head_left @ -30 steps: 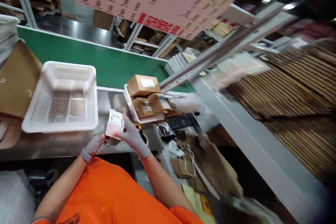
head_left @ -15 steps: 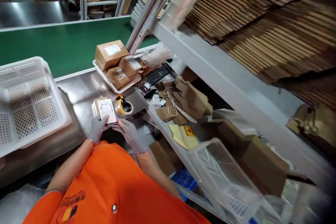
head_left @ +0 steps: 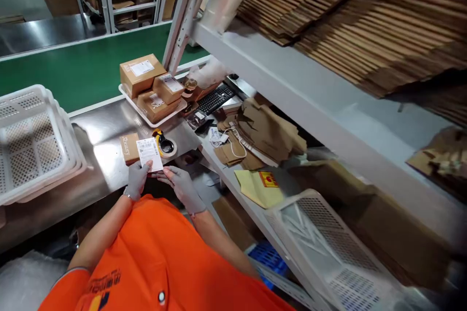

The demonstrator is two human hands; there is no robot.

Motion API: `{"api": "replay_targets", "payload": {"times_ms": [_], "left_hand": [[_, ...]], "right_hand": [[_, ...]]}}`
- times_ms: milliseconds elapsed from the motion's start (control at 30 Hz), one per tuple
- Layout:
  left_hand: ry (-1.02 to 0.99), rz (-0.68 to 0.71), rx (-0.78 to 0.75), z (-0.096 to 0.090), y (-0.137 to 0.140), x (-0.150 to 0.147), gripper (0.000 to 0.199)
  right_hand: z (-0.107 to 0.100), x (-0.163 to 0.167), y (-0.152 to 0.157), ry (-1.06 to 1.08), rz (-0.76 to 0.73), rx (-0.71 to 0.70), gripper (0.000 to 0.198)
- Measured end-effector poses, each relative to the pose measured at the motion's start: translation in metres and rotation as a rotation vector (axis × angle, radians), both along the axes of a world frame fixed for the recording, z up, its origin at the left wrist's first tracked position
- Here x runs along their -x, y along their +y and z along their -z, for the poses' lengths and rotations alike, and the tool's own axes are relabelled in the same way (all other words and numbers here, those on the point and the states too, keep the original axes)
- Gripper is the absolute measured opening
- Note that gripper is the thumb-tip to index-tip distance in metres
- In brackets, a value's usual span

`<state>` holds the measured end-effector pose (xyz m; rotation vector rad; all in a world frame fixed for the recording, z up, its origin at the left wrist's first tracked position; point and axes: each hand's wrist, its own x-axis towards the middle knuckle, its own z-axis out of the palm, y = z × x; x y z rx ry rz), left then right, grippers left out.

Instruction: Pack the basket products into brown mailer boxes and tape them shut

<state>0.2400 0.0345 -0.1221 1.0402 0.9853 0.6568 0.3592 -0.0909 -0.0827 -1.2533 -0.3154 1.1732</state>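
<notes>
A white printed shipping label [head_left: 149,153] is pinched at its lower edge by my gloved left hand [head_left: 137,180], thumb on top. My gloved right hand [head_left: 182,187] has its fingertips at the label's lower right corner, closed on it. Just behind the label a small brown cardboard box [head_left: 130,147] lies on the metal table [head_left: 98,142], partly covered by it. To the right of the label sits a yellow and black tape dispenser [head_left: 165,146] with a roll of tape.
A white tray [head_left: 157,123] holds several labelled boxes [head_left: 141,72]. White plastic baskets [head_left: 54,155] are stacked at left, and a green conveyor belt [head_left: 91,70] runs behind. On the right are a keyboard [head_left: 215,99], kraft paper [head_left: 262,126] and a shelf [head_left: 292,68] of flattened cartons.
My view has shifted, and more of the small brown box now shows beside the label. Both hands keep hold of the label at nearly the same place.
</notes>
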Motion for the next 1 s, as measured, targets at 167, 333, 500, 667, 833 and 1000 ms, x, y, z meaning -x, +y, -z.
{"api": "replay_targets", "payload": {"times_ms": [167,333,500,667,833,1000], "left_hand": [[-0.017,0.034,0.010,0.000,-0.029,-0.021,0.065],[0.014,0.095,0.021,-0.008,-0.056,-0.040,0.067],[0.013,0.149,0.028,-0.016,-0.084,-0.054,0.069],[0.048,0.163,0.023,-0.015,-0.109,-0.057,0.061],[0.054,0.184,-0.002,-0.008,-0.130,-0.054,0.053],[0.295,0.199,-0.103,-0.001,-0.148,-0.053,0.048]], "right_hand": [[0.004,-0.018,-0.030,0.030,0.040,-0.021,0.052],[0.011,-0.031,-0.060,-0.002,0.100,-0.033,0.049],[0.016,-0.042,-0.091,-0.012,0.128,-0.070,0.048],[0.024,-0.047,-0.116,0.005,0.148,-0.069,0.054],[0.040,-0.049,-0.133,0.004,0.139,-0.054,0.056],[0.053,-0.049,-0.149,-0.019,0.193,-0.060,0.049]]}}
